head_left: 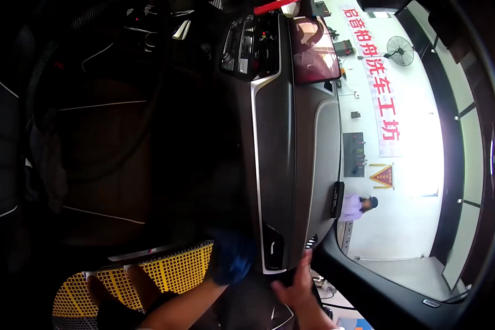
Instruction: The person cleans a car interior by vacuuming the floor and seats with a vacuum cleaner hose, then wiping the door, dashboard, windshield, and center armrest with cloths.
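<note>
Holds a blue cloth (236, 258) in the left hand (221, 279), fingers hidden by it, just beside the dashboard's (275, 148) near end. Keeps the right hand (297, 286) bare, thumb spread wide, near the corner vent (312, 242). Farther off: screen (316, 52), then a person (353, 208) in purple.

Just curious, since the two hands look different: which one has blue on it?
The left hand. Blue material covers it, though glove or cloth is unclear; the right hand shows bare skin.
</note>
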`<action>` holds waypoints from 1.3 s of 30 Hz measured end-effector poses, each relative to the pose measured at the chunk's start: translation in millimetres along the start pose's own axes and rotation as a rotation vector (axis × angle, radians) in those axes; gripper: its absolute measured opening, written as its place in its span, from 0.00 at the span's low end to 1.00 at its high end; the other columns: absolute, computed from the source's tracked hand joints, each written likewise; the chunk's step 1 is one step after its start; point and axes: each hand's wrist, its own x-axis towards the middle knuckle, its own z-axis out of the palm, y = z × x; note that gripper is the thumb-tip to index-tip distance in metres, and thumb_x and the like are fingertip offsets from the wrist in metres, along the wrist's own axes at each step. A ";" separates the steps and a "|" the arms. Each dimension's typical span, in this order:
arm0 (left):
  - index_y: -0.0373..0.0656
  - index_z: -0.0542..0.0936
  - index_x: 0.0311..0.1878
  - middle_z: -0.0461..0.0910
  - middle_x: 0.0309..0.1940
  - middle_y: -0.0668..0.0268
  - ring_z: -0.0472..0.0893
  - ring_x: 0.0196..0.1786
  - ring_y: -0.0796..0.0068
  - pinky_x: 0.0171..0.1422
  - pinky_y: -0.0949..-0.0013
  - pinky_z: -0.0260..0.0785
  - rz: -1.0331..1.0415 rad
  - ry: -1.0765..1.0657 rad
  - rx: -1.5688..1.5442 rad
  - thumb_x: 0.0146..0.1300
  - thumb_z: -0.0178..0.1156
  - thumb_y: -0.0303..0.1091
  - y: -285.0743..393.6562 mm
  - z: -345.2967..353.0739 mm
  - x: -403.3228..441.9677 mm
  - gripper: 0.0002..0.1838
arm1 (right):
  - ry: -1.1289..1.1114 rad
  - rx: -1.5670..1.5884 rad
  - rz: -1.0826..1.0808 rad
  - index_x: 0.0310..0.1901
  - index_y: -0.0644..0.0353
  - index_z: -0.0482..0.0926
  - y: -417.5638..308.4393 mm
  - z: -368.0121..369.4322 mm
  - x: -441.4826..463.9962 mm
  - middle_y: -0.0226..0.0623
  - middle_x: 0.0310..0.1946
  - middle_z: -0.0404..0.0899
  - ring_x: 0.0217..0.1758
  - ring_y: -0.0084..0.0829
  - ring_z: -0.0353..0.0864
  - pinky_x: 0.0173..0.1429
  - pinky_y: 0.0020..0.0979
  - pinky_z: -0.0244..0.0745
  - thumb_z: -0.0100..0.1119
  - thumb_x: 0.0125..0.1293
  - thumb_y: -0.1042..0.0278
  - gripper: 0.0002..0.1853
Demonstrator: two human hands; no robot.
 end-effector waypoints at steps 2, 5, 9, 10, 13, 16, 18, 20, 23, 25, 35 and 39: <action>0.34 0.51 0.74 0.44 0.75 0.46 0.42 0.78 0.49 0.79 0.50 0.33 0.028 0.034 -0.006 0.72 0.39 0.43 0.7 7.0 37.2 0.33 | -0.075 -0.165 0.276 0.75 0.71 0.38 28.8 -26.4 14.1 0.65 0.75 0.40 0.79 0.62 0.41 0.78 0.55 0.41 0.63 0.62 0.53 0.53; 0.34 0.53 0.74 0.47 0.75 0.47 0.45 0.77 0.50 0.79 0.51 0.35 0.042 0.061 -0.036 0.72 0.39 0.42 -6.5 12.5 81.8 0.31 | -0.084 -0.228 0.488 0.74 0.72 0.37 61.3 -20.0 20.8 0.66 0.75 0.36 0.79 0.61 0.35 0.80 0.50 0.34 0.55 0.67 0.50 0.49; 0.34 0.55 0.73 0.50 0.74 0.49 0.47 0.77 0.51 0.79 0.53 0.37 0.042 0.107 -0.055 0.72 0.38 0.40 -22.6 2.0 124.9 0.30 | -0.064 -0.142 0.620 0.74 0.73 0.40 91.6 23.7 17.9 0.64 0.76 0.35 0.80 0.60 0.34 0.79 0.52 0.31 0.51 0.68 0.50 0.46; 0.34 0.55 0.73 0.50 0.74 0.49 0.48 0.77 0.52 0.79 0.53 0.38 0.043 0.117 -0.063 0.72 0.38 0.39 -27.9 -1.6 134.1 0.30 | -0.044 -0.190 0.605 0.74 0.73 0.40 97.6 36.3 16.2 0.63 0.76 0.35 0.80 0.60 0.34 0.79 0.52 0.31 0.50 0.69 0.49 0.46; 0.34 0.57 0.72 0.53 0.74 0.50 0.50 0.76 0.52 0.79 0.55 0.40 0.034 0.126 -0.119 0.72 0.38 0.38 -47.3 -10.3 157.2 0.29 | -0.016 -0.230 0.603 0.74 0.71 0.40 97.5 44.0 24.8 0.59 0.77 0.37 0.80 0.59 0.34 0.79 0.51 0.32 0.44 0.70 0.41 0.46; 0.34 0.58 0.72 0.55 0.73 0.51 0.52 0.76 0.53 0.79 0.56 0.41 -0.014 0.116 -0.154 0.72 0.38 0.36 -67.7 -2.7 153.5 0.28 | 0.003 -0.205 0.612 0.75 0.69 0.42 95.3 44.2 23.6 0.58 0.77 0.38 0.80 0.58 0.35 0.79 0.51 0.32 0.39 0.70 0.35 0.47; 0.34 0.59 0.72 0.56 0.73 0.51 0.54 0.76 0.54 0.79 0.57 0.43 -0.040 0.115 -0.145 0.72 0.38 0.36 -77.9 2.9 139.6 0.28 | 0.009 -0.225 0.603 0.75 0.69 0.42 98.3 47.1 20.5 0.58 0.77 0.38 0.80 0.58 0.35 0.79 0.51 0.32 0.39 0.70 0.35 0.47; 0.34 0.60 0.71 0.58 0.73 0.52 0.55 0.75 0.54 0.79 0.58 0.44 -0.056 0.111 -0.106 0.72 0.38 0.35 -78.8 10.9 118.3 0.27 | 0.008 -0.237 0.596 0.75 0.68 0.42 100.6 46.5 21.2 0.58 0.77 0.38 0.80 0.58 0.35 0.79 0.51 0.33 0.39 0.70 0.34 0.47; 0.34 0.62 0.71 0.60 0.72 0.53 0.57 0.75 0.55 0.79 0.59 0.45 -0.009 0.095 0.017 0.72 0.38 0.33 -51.3 6.9 97.9 0.26 | 0.005 -0.226 0.617 0.75 0.67 0.42 98.4 46.6 23.5 0.58 0.77 0.38 0.80 0.57 0.36 0.79 0.51 0.33 0.39 0.70 0.35 0.47; 0.34 0.63 0.71 0.62 0.72 0.54 0.59 0.75 0.56 0.79 0.60 0.47 0.041 0.082 0.121 0.71 0.38 0.32 -26.7 -10.0 110.2 0.26 | 0.003 -0.212 0.640 0.75 0.67 0.42 95.2 45.3 24.7 0.58 0.77 0.38 0.80 0.57 0.36 0.79 0.52 0.33 0.39 0.71 0.36 0.46; 0.37 0.63 0.72 0.65 0.70 0.53 0.65 0.72 0.58 0.75 0.58 0.56 0.405 0.290 0.397 0.72 0.49 0.39 -57.2 -143.3 396.5 0.28 | 0.019 -0.198 0.625 0.75 0.68 0.43 93.7 47.0 30.2 0.60 0.77 0.39 0.80 0.59 0.37 0.79 0.52 0.34 0.41 0.70 0.36 0.47; 0.39 0.62 0.72 0.68 0.68 0.56 0.69 0.68 0.61 0.72 0.57 0.61 0.332 0.125 -0.192 0.73 0.50 0.44 -96.7 -127.0 393.5 0.30 | 0.033 -0.201 0.639 0.75 0.69 0.43 91.7 47.7 34.3 0.61 0.76 0.39 0.80 0.60 0.37 0.79 0.52 0.35 0.42 0.69 0.35 0.48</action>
